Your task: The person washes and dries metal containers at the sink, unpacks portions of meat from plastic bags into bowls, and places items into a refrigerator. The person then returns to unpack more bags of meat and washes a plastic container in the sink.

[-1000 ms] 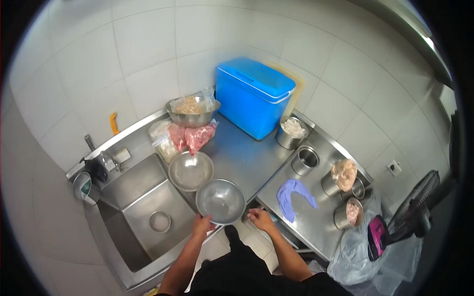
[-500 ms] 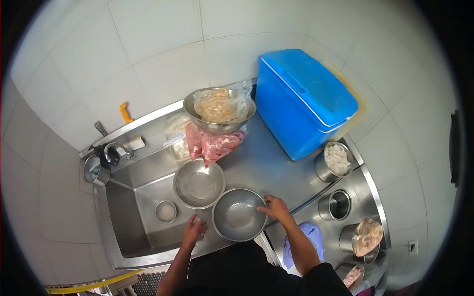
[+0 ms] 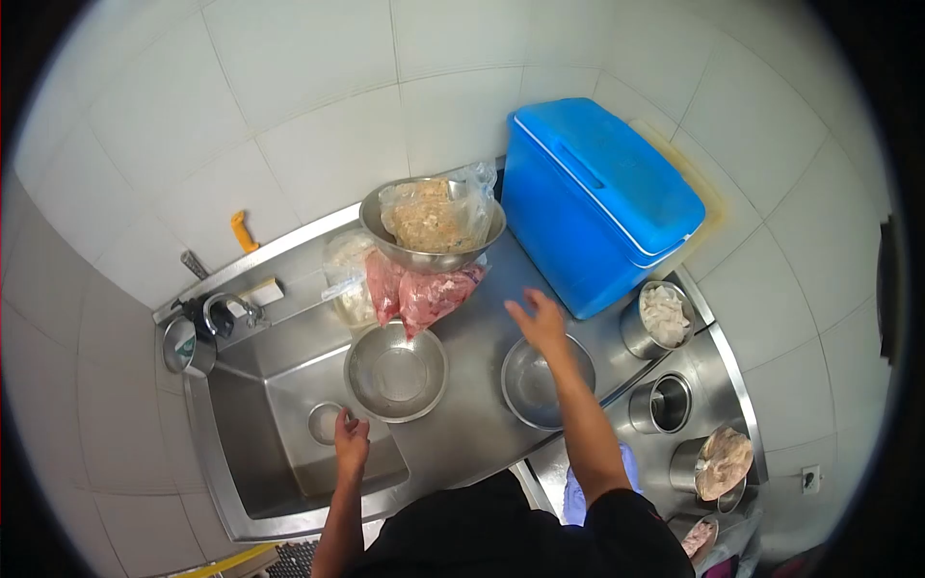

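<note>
My right hand (image 3: 540, 321) reaches over the far rim of a metal bowl (image 3: 530, 390), fingers spread and holding nothing; my forearm crosses the bowl's right part. Over the sink, beside its drain (image 3: 330, 422), my left hand (image 3: 352, 436) is empty with its fingers apart. A second metal bowl (image 3: 397, 374) rests at the sink's right edge, between my hands. Behind it lie bags of pink meat (image 3: 434, 297), partly under a larger metal bowl (image 3: 374, 222) that holds a bag of light brown food (image 3: 429, 217).
A blue cooler (image 3: 597, 193) stands against the wall. Metal containers line the right side, one with white pieces (image 3: 665, 314), another with a pale meat lump (image 3: 723, 462). The sink (image 3: 241, 448) has a faucet (image 3: 217, 301). A purple cloth (image 3: 575, 496) lies beneath my right forearm.
The bowl near my right hand has moved right, away from the second bowl. My right hand has moved forward past its rim. My left hand has shifted left over the sink.
</note>
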`<state>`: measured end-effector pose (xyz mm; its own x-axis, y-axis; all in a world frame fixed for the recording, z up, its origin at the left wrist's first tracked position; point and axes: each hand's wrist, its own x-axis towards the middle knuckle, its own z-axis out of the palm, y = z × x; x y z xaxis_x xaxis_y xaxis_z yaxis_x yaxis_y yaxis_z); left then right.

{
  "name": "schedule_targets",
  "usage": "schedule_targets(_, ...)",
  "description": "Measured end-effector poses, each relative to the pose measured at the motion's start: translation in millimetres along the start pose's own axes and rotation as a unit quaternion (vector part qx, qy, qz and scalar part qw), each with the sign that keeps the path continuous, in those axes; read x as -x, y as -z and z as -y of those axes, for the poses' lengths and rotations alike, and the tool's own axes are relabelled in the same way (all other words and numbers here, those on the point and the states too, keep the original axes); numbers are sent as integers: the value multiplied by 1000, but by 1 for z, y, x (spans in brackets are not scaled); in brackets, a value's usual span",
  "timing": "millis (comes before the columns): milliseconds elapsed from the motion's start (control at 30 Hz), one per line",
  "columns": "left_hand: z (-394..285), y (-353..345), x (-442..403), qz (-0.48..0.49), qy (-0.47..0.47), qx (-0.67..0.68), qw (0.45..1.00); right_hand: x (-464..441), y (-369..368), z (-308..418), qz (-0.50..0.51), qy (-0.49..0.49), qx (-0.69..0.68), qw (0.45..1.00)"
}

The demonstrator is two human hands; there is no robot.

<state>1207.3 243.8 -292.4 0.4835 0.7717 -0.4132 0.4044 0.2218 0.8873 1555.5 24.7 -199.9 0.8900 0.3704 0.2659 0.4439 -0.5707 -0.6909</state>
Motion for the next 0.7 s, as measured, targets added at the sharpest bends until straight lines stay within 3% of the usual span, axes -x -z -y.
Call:
schedule_targets(100,-5,8,2,-34,-57,-32,997,-53,-16,66,58,-217,-318,921)
schedule_targets(133,-4,12,2,-42,-92,-47,994,-68,-22,75,56,-217,-319,921)
schedule_targets(200,0,22,-1,-47,-132,-62,988,-93,-36,81,140,-359,-438,812)
schedule_targets(233,5,32,-1,-52,-132,-50,989,-100,-49,70,134,-358,-439,813)
schedule_targets(300,3,41,-5,-48,-139,-36,989,-117,-68,49,267,-303,-537,740)
schedule_targets(367,-7,47,11,-52,-48,70,995,-117,-69,47,256,-299,-535,747)
schedule_targets(500,-24,38,18,-53,-73,92,992,-100,-78,40,240,-284,-575,729)
schedule_targets(600,-74,11,7,33,-161,158,974,-80,-59,51,214,-276,-583,733)
schedule_targets(667,-133,-24,-4,107,-153,207,960,-69,-45,52,194,-291,-578,738)
schedule_targets(700,-161,-48,-13,158,-106,311,931,-65,-37,46,201,-285,-567,746)
